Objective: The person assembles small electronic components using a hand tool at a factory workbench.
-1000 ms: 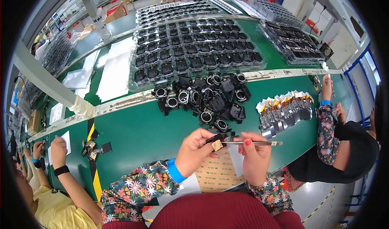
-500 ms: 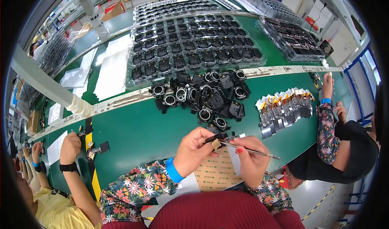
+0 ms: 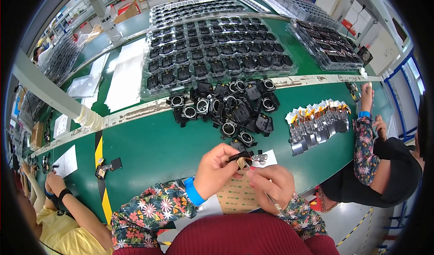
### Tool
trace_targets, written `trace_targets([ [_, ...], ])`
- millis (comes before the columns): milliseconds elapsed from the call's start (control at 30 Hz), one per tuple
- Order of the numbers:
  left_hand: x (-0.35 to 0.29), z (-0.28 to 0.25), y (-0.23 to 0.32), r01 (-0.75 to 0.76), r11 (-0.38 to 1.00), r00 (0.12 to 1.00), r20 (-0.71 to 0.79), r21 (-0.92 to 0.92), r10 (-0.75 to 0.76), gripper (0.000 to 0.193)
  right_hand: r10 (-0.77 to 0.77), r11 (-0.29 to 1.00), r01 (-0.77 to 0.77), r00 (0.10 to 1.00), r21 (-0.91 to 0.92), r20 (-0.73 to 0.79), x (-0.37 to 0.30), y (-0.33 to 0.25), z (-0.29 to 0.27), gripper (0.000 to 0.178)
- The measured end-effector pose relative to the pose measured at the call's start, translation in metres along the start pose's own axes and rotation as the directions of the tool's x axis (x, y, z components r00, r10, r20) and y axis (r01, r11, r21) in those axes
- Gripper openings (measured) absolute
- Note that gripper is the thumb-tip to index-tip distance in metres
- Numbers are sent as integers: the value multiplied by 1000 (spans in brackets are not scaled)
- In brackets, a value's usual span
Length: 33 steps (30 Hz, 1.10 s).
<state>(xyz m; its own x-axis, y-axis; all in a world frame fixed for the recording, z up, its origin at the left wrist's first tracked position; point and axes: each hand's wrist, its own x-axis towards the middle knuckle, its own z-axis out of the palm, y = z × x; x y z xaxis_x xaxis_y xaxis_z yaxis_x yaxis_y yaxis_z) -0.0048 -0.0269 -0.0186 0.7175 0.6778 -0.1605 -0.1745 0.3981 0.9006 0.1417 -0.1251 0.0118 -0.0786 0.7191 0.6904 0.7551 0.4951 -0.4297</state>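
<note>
My left hand [image 3: 215,170], with a blue band at the wrist, pinches a small black plastic housing [image 3: 237,156]. A tan tab [image 3: 242,163] and a clear-and-metal part [image 3: 260,157] stick out from it. My right hand [image 3: 275,181] is closed around thin metal tweezers [image 3: 272,200]; their back end points down toward me, and their tips reach the tan tab. Whether the tips grip the tab is too small to tell. Below both hands lies a tan printed adhesive sheet [image 3: 235,198], partly covered by the right hand, with white paper [image 3: 267,159] beside it.
A heap of black housings [image 3: 239,110] lies ahead, before a large clear tray [image 3: 217,51] of similar parts. Flex-cable parts [image 3: 318,126] stand in a row at right. One assembly [image 3: 106,168] sits by the striped tape at left. Co-workers sit on both sides.
My right hand has turned the tweezers from lying nearly level across the housing to pointing steeply down toward me. The left-hand co-worker's hand has moved back toward the left.
</note>
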Motion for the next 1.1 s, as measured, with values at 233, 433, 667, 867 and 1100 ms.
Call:
trace_targets([
  [233,-2,3,1,-4,999,1000,-19,-53,3,14,-135,979,143,989,-146,62,-6,2,3,30],
  [433,-2,-3,-2,-72,997,996,-47,-10,72,12,-216,939,223,975,-261,55,1,-1,8,26],
  [667,4,0,6,-36,998,997,-72,53,39,10,-147,988,148,989,43,-32,16,8,-10,21],
  [867,1,4,11,-167,966,979,-87,196,186,13,241,970,-240,971,-19,2,29,23,7,27],
  [1100,-1,8,6,-150,954,981,-85,258,177,9,297,952,-296,955,74,-3,14,28,13,18],
])
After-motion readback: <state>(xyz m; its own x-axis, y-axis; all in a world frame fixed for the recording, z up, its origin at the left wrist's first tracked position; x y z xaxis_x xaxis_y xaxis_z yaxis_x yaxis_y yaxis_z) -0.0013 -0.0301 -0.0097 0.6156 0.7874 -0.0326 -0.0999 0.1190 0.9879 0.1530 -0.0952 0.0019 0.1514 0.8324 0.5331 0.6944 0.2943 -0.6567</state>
